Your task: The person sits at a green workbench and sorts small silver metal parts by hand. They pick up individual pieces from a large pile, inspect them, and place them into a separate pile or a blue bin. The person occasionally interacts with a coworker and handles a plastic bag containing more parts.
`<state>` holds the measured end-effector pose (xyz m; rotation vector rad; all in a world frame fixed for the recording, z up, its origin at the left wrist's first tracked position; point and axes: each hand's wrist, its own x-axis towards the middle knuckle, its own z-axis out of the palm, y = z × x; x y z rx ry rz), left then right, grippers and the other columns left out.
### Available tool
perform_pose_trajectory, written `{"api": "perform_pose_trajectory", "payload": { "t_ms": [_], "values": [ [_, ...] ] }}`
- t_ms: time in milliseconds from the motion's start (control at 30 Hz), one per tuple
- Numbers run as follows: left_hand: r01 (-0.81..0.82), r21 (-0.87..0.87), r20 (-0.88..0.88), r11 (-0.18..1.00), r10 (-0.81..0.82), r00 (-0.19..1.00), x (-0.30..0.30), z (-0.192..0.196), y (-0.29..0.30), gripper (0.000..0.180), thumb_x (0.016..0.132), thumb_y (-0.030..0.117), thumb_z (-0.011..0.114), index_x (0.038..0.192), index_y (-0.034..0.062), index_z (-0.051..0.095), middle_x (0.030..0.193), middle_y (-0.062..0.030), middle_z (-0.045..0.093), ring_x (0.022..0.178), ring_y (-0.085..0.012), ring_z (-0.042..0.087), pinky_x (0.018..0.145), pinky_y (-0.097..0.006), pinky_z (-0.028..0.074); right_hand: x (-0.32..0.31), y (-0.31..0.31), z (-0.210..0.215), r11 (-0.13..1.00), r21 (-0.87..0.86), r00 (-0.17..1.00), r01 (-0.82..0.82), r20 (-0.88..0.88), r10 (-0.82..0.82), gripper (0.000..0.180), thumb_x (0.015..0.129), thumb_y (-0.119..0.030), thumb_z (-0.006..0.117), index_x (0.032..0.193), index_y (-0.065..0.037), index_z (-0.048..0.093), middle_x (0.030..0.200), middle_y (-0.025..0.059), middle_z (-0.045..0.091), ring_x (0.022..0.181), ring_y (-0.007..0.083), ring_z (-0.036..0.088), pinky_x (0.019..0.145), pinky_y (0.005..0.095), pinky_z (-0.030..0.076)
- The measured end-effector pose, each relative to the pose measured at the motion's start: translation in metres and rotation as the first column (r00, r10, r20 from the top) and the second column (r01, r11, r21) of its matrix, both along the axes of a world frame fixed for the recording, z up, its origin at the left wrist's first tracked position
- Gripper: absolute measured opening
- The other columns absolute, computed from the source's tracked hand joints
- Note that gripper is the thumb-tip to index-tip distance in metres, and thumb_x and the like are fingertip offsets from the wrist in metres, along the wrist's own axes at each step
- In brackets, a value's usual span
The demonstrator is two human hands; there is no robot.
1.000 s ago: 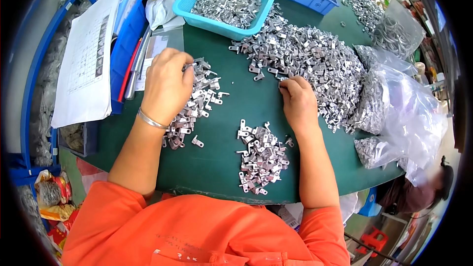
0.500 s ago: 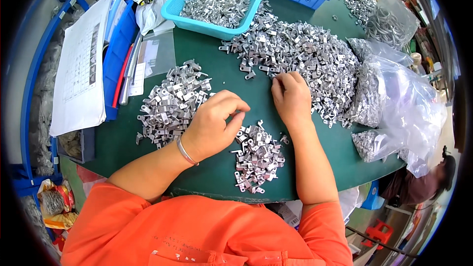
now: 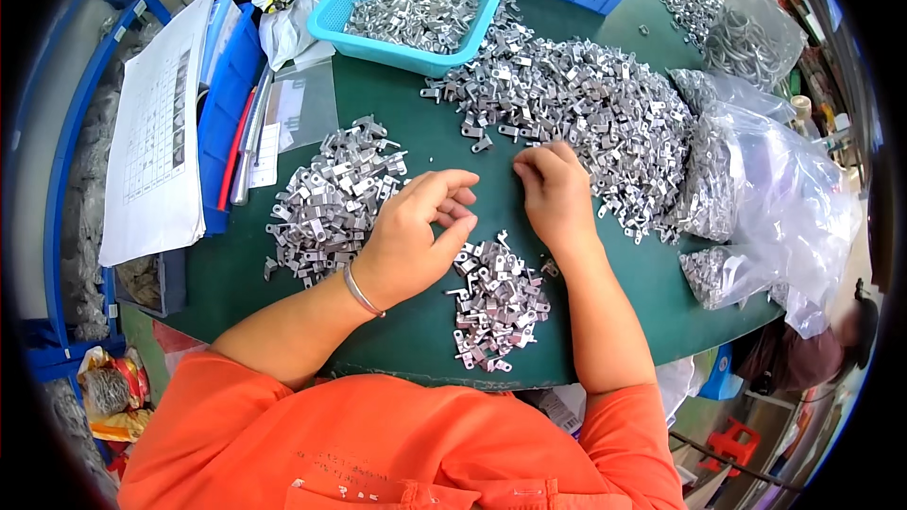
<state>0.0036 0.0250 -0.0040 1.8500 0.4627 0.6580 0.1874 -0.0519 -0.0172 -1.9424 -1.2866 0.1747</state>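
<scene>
The left hand (image 3: 416, 231) has come across from the left heap (image 3: 331, 198) to the middle of the table (image 3: 236, 274), and now hangs just above the mat beside the small pile (image 3: 496, 297) near the front edge. A second ago it lay flat on the left heap; that heap is now uncovered and spread loosely toward the table's left edge. Its fingers are half curled and slightly apart, thumb toward the small pile; whether a part sits in the palm, I cannot tell.

The right hand (image 3: 557, 194) has barely moved. It rests at the near edge of the big heap (image 3: 586, 104), fingers bent down and close together on the metal clips; I cannot tell whether they pinch one.

So the clips lie in three lots: the big heap toward the far right, the left heap, and the small pile between the forearms. The shift reads as sorting, with both hands meeting over the bare centre.

A teal basket (image 3: 482, 0) of clips stands at the far edge, clear bags (image 3: 784, 198) at the right edge, papers (image 3: 156, 132) at the left.
</scene>
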Motion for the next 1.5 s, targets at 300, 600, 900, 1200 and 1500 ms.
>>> {"api": "perform_pose_trajectory", "payload": {
  "t_ms": [300,600,900,1200,1500],
  "values": [
    [0.023,0.078,0.051,0.997,-0.027,0.998,-0.003,0.006,0.001,0.027,0.076,-0.003,0.068,0.102,-0.0015,0.061,0.097,-0.0091,0.060,0.082,-0.0151,0.064,0.071,-0.024,0.053,-0.023,-0.023,0.040,0.976,0.040,0.425,-0.213,-0.896,0.130,0.016,0.088,-0.001,0.055,0.101,0.007,0.059,0.085,0.0114,0.065,0.071,0.0167,0.065,0.054,0.0243,0.052],
    [0.005,-0.030,0.104,1.000,-0.002,0.995,-0.002,0.008,0.000,0.024,0.077,-0.006,0.065,0.099,-0.0012,0.061,0.095,-0.0081,0.060,0.082,-0.0133,0.063,0.070,-0.023,0.053,-0.019,-0.027,0.044,0.965,0.029,0.446,-0.259,-0.883,0.146,0.011,0.088,-0.005,0.059,0.093,0.004,0.063,0.076,0.0082,0.065,0.064,0.0130,0.063,0.053,0.0223,0.050],
    [0.142,0.334,-0.341,0.932,-0.021,0.940,-0.017,0.009,-0.001,0.023,0.078,-0.002,0.058,0.101,-0.0024,0.057,0.090,-0.0174,0.054,0.082,-0.0337,0.058,0.071,-0.037,0.049,-0.022,-0.029,0.045,0.844,-0.082,0.847,-0.531,-0.099,0.523,0.015,0.068,0.005,0.065,0.081,-0.003,0.065,0.078,0.0093,0.064,0.077,0.0257,0.061,0.066,0.0333,0.050],
    [0.194,0.261,-0.175,0.946,-0.151,0.973,-0.007,-0.001,-0.009,0.024,0.076,-0.007,0.056,0.100,-0.0029,0.056,0.090,-0.0166,0.054,0.079,-0.0322,0.059,0.071,-0.036,0.050,-0.003,0.028,0.012,0.982,-0.068,0.902,-0.173,0.391,0.186,0.017,0.075,-0.003,0.062,0.093,-0.004,0.061,0.086,0.0114,0.055,0.085,0.0309,0.056,0.070,0.0396,0.048],
    [0.014,-0.606,0.003,0.795,-0.015,1.000,0.000,0.004,-0.002,0.026,0.090,0.006,0.054,0.113,-0.0025,0.046,0.086,-0.0092,0.060,0.074,-0.0147,0.063,0.063,-0.025,0.052,-0.022,-0.005,0.028,0.950,0.068,0.949,-0.304,-0.060,0.308,0.021,0.075,-0.001,0.068,0.096,-0.002,0.063,0.081,0.0093,0.065,0.066,0.0152,0.064,0.056,0.0275,0.051]
  ]
}}
